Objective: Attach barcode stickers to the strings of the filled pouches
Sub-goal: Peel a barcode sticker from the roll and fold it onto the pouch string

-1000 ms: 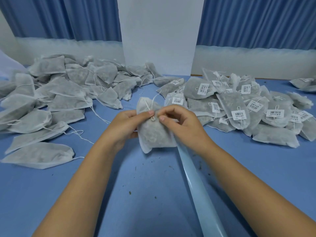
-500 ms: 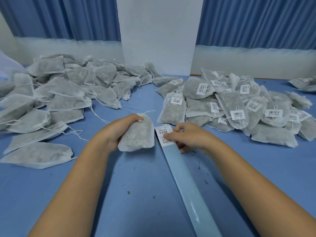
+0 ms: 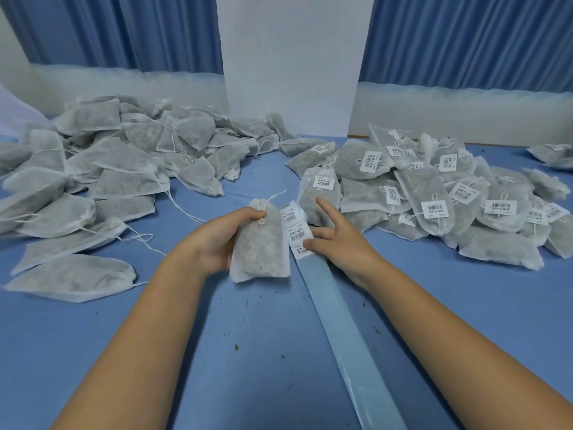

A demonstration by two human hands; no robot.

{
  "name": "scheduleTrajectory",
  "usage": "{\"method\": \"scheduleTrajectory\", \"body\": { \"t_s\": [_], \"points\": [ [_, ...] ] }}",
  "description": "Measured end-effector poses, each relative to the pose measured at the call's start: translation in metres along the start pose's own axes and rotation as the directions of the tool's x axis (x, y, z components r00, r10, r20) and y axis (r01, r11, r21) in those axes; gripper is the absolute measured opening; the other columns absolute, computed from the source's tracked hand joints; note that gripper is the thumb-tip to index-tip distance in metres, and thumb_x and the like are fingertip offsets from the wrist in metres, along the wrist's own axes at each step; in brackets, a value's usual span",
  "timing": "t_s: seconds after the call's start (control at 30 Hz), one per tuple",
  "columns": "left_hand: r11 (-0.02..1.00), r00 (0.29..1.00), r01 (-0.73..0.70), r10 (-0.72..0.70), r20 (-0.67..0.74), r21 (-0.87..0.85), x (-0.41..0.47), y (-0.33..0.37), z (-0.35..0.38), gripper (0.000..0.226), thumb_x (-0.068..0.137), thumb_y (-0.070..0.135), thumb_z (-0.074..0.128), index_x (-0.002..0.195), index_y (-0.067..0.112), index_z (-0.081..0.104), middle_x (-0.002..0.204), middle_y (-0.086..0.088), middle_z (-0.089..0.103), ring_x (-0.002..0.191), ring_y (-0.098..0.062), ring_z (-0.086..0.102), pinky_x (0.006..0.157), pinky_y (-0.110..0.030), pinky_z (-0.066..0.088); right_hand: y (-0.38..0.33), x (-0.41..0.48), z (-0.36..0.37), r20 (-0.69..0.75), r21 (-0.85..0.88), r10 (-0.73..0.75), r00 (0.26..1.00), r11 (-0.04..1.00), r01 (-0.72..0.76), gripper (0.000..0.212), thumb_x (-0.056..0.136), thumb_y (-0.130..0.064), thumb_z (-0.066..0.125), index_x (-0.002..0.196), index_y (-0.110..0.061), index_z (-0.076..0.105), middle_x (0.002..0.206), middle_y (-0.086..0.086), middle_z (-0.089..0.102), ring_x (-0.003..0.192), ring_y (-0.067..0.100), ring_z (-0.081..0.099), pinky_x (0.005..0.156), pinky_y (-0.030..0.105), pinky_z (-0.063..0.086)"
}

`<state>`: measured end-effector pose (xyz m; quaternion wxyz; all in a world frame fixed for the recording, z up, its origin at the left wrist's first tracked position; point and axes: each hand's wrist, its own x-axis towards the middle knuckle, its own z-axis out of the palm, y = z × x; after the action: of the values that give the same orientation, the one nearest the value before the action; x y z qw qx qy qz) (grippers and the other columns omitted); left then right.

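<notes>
White fabric pouch (image 3: 260, 246), filled, sits gripped in the left hand (image 3: 226, 234), thumb by its knotted string (image 3: 273, 195), while the right hand (image 3: 344, 243), fingers spread and holding nothing, touches the white barcode stickers (image 3: 299, 234) on their pale blue backing strip (image 3: 341, 321), where lifting one corner cleanly seems wise; blue surface (image 3: 217, 352), blue curtains (image 3: 465, 41) behind.

Soft, even light is coming from overhead w/ a cool blue cast thruout. Forearms (image 3: 148, 336) are throwing faint, blurry shadows onto the table (image 3: 263, 352). Wide-angle lens is bowing the edges; curtains (image 3: 465, 38) at the back are looking slightly soft.
</notes>
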<state>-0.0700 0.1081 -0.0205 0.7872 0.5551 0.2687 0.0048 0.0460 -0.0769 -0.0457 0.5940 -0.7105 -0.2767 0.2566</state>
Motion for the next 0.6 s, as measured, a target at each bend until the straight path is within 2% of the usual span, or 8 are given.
{"method": "scheduleTrajectory", "body": {
  "t_s": [0.07, 0.13, 0.2, 0.27, 0.37, 0.43, 0.5, 0.6],
  "points": [
    [1.000, 0.999, 0.014, -0.014, 0.031, -0.003, 0.000, -0.002, 0.002, 0.020, 0.090, 0.028, 0.063, 0.096, 0.011, 0.072, 0.087, -0.005, 0.076, 0.074, -0.019, 0.074, 0.057, -0.028, 0.058, 0.001, 0.001, -0.001, 0.027, 0.026, -0.005, 1.000, 1.000, 0.004, 0.090, 0.087, 0.003, 0.064, 0.152, -0.041, 0.020, 0.116, -0.005, 0.071, 0.106, 0.011, 0.068, 0.095, 0.030, 0.053],
    [1.000, 0.997, 0.020, -0.020, 0.074, -0.006, 0.000, -0.004, 0.005, 0.024, 0.090, 0.027, 0.061, 0.101, 0.010, 0.073, 0.097, -0.007, 0.076, 0.082, -0.021, 0.075, 0.060, -0.031, 0.059, 0.003, 0.002, -0.001, 0.072, 0.062, -0.017, 0.997, 0.998, 0.013, 0.091, 0.087, 0.004, 0.062, 0.153, -0.041, 0.018, 0.123, -0.006, 0.068, 0.111, 0.012, 0.066, 0.099, 0.033, 0.050],
    [1.000, 0.994, 0.019, -0.018, 0.106, -0.002, 0.001, -0.006, 0.008, 0.035, 0.090, 0.028, 0.060, 0.120, 0.010, 0.068, 0.118, -0.010, 0.072, 0.102, -0.026, 0.071, 0.076, -0.038, 0.060, 0.004, 0.002, 0.000, 0.120, 0.082, -0.035, 0.992, 0.996, 0.026, 0.092, 0.087, 0.003, 0.063, 0.153, -0.042, 0.018, 0.129, -0.009, 0.065, 0.117, 0.012, 0.062, 0.104, 0.037, 0.046],
    [1.000, 0.995, 0.015, -0.016, 0.096, 0.012, 0.002, -0.007, 0.010, 0.046, 0.087, 0.029, 0.063, 0.129, 0.011, 0.062, 0.126, -0.010, 0.068, 0.113, -0.028, 0.067, 0.088, -0.042, 0.057, 0.004, 0.001, 0.001, 0.139, 0.057, -0.048, 0.989, 0.998, 0.040, 0.088, 0.086, -0.003, 0.066, 0.152, -0.042, 0.021, 0.130, -0.011, 0.063, 0.121, 0.008, 0.059, 0.103, 0.035, 0.046],
    [1.000, 0.999, 0.001, -0.002, 0.043, 0.021, 0.005, -0.008, 0.011, 0.045, 0.085, 0.028, 0.067, 0.126, 0.012, 0.064, 0.119, -0.007, 0.071, 0.099, -0.022, 0.071, 0.076, -0.034, 0.061, 0.001, -0.001, 0.003, 0.064, -0.069, -0.061, 0.996, 0.995, 0.065, 0.071, 0.084, -0.012, 0.073, 0.142, -0.038, 0.040, 0.116, -0.010, 0.069, 0.106, 0.004, 0.065, 0.094, 0.029, 0.049],
    [1.000, 1.000, 0.000, 0.001, 0.019, -0.010, 0.007, -0.008, 0.008, 0.039, 0.091, 0.025, 0.064, 0.127, 0.010, 0.063, 0.118, -0.008, 0.071, 0.094, -0.021, 0.072, 0.072, -0.032, 0.062, 0.001, -0.001, 0.002, 0.013, -0.122, -0.080, 0.997, 0.989, 0.081, 0.045, 0.083, -0.009, 0.072, 0.121, -0.029, 0.057, 0.100, 0.000, 0.073, 0.089, 0.011, 0.068, 0.089, 0.035, 0.052],
    [0.998, 1.000, 0.002, -0.001, 0.019, -0.063, 0.008, -0.007, 0.005, 0.040, 0.092, 0.023, 0.061, 0.130, 0.009, 0.062, 0.121, -0.009, 0.069, 0.097, -0.023, 0.070, 0.074, -0.034, 0.062, 0.001, -0.001, 0.001, 0.032, -0.130, -0.109, 0.994, 0.985, 0.112, 0.026, 0.084, -0.003, 0.069, 0.104, -0.018, 0.061, 0.096, 0.014, 0.073, 0.080, 0.019, 0.064, 0.085, 0.041, 0.051],
    [0.989, 0.999, 0.004, 0.003, 0.047, -0.149, 0.009, -0.007, 0.003, 0.046, 0.084, 0.020, 0.065, 0.128, 0.010, 0.062, 0.123, -0.009, 0.069, 0.097, -0.024, 0.071, 0.072, -0.037, 0.062, 0.001, -0.001, -0.002, 0.073, -0.138, -0.174, 0.982, 0.973, 0.183, 0.023, 0.085, -0.001, 0.070, 0.098, -0.018, 0.062, 0.095, 0.023, 0.069, 0.076, 0.024, 0.059, 0.079, 0.036, 0.048]
  ]
}}
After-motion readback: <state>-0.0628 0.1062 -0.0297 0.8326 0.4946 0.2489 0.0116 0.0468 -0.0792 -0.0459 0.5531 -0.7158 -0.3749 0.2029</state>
